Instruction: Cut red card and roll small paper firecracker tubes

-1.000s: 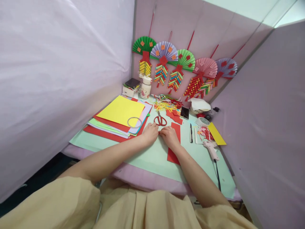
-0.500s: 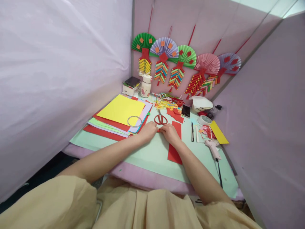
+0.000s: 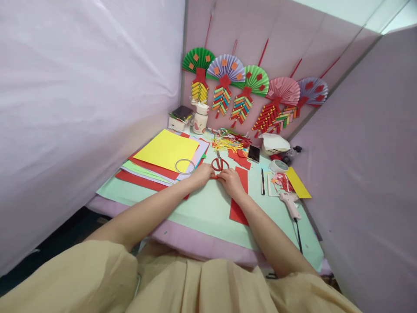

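Note:
My left hand (image 3: 202, 176) and my right hand (image 3: 230, 181) meet over the middle of the table, fingers closed on a small strip of red paper (image 3: 213, 177). Most of that strip is hidden by the fingers, so its exact shape cannot be made out. Red-handled scissors (image 3: 220, 164) lie just beyond the fingertips, blades pointing away. Under my right wrist is a larger sheet of red paper (image 3: 239, 211). Beside my left forearm rests a stack of coloured sheets topped by yellow paper (image 3: 164, 150), with a grey ring (image 3: 185, 166) on it.
A phone (image 3: 253, 154), red paper scraps (image 3: 239, 158) and yellow shreds (image 3: 226, 144) lie behind the scissors. To the right are a craft knife (image 3: 262, 181), a tape roll (image 3: 279, 166) and a corded glue gun (image 3: 290, 205). A white bottle (image 3: 200, 119) stands behind; paper fans (image 3: 226, 68) hang on the wall.
The camera view has shifted slightly. My left hand has drawn a little to the left, so more of the red strip shows between the hands. Both hands keep their hold.

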Tool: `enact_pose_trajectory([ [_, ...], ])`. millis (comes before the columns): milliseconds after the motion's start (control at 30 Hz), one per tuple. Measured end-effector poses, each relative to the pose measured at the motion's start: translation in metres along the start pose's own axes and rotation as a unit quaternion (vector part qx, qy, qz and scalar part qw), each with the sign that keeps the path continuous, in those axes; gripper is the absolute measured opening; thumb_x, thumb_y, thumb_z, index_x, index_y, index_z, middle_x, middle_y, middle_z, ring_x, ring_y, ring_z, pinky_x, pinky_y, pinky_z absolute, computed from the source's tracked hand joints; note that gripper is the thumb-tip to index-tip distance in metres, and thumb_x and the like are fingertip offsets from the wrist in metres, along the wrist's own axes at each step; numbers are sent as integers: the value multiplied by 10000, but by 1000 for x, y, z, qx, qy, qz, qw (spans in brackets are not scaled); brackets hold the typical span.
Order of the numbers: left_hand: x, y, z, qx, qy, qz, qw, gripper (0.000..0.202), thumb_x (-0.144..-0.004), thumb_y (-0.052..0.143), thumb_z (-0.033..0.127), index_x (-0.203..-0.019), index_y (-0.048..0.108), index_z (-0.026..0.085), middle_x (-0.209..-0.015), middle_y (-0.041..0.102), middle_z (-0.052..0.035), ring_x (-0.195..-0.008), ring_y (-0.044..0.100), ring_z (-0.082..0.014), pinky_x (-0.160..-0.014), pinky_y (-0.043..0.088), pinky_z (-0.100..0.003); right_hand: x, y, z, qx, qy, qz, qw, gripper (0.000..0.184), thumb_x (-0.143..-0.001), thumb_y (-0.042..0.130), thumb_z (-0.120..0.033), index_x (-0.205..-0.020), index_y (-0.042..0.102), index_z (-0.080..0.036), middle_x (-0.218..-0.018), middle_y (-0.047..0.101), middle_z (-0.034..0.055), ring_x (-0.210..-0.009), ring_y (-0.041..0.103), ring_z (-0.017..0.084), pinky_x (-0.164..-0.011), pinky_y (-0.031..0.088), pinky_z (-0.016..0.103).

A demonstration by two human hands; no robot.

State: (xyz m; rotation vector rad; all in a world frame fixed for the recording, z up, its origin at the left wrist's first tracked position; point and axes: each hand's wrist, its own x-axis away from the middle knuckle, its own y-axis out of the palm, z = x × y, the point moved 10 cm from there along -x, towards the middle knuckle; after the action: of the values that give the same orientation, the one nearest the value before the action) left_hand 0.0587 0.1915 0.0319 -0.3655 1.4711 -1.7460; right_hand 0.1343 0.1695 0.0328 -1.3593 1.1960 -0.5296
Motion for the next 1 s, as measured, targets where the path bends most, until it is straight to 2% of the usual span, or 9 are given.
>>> enact_pose_trajectory([
  [300, 8, -2, 8, -47, -4, 4, 999, 196, -862, 563, 218, -820, 737, 139, -826, 629, -92, -862, 560, -210, -795, 407, -316, -6, 6, 8, 4, 15, -14, 1000, 187, -894, 609, -317, -972, 750, -222, -874, 668, 69, -896, 532, 201, -783, 354, 308],
  [500, 2, 0, 5, -66, -19, -5, 998, 235, -871, 533, 200, -760, 722, 118, -760, 607, -93, -791, 562, -200, -738, 416, -311, -5, 6, 11, 1, 35, -6, 999, 165, -885, 626, -318, -982, 735, -241, -938, 679, 64, -950, 514, 214, -769, 319, 312],
  [667, 6, -4, 2, -53, -35, 12, 998, 205, -876, 572, 250, -807, 725, 134, -793, 615, -82, -802, 574, -196, -744, 426, -305, -3, 4, 11, -9, 44, 13, 999, 144, -893, 615, -316, -951, 720, -236, -940, 681, 61, -993, 502, 228, -796, 296, 328],
  [733, 11, -16, 0, -44, -55, 58, 996, 195, -872, 592, 265, -983, 706, 153, -956, 624, -100, -934, 568, -221, -818, 429, -332, -2, -1, 14, -18, 56, 29, 998, 144, -904, 595, -289, -957, 712, -224, -936, 680, 65, -985, 505, 230, -805, 296, 332],
  [800, 19, -37, -2, 15, -83, 153, 985, 321, -855, 621, 259, -1166, 622, 177, -1141, 583, -115, -1094, 518, -244, -907, 415, -369, -1, -12, 19, -29, 81, 60, 995, 168, -920, 558, -272, -981, 698, -203, -954, 673, 80, -979, 507, 237, -814, 304, 340],
  [867, 26, -51, -8, 169, -123, 240, 948, 378, -822, 659, 241, -1184, 576, 171, -1176, 569, -115, -1126, 510, -238, -928, 419, -376, 1, -26, 23, -44, 103, 97, 989, 194, -932, 523, -271, -1000, 680, -181, -982, 664, 92, -977, 507, 243, -833, 317, 350],
  [900, 27, -48, -14, 287, -147, 257, 911, 348, -801, 678, 231, -1127, 582, 157, -1129, 592, -108, -1081, 542, -225, -909, 435, -364, 2, -32, 23, -54, 109, 113, 986, 203, -936, 510, -276, -1000, 673, -174, -986, 662, 94, -969, 509, 242, -842, 327, 352],
  [933, 25, -38, -17, 415, -173, 251, 857, 314, -776, 701, 226, -1056, 585, 146, -1060, 617, -95, -1006, 579, -207, -876, 452, -350, 3, -38, 22, -65, 111, 126, 984, 210, -939, 498, -281, -997, 666, -170, -984, 662, 92, -955, 514, 237, -846, 340, 350],
  [1000, 16, -9, -12, 646, -207, 210, 704, 284, -735, 738, 239, -942, 572, 140, -939, 645, -63, -883, 623, -174, -839, 470, -333, 3, -45, 17, -90, 107, 143, 980, 223, -942, 477, -290, -984, 657, -167, -969, 664, 85, -917, 524, 225, -836, 368, 339],
])
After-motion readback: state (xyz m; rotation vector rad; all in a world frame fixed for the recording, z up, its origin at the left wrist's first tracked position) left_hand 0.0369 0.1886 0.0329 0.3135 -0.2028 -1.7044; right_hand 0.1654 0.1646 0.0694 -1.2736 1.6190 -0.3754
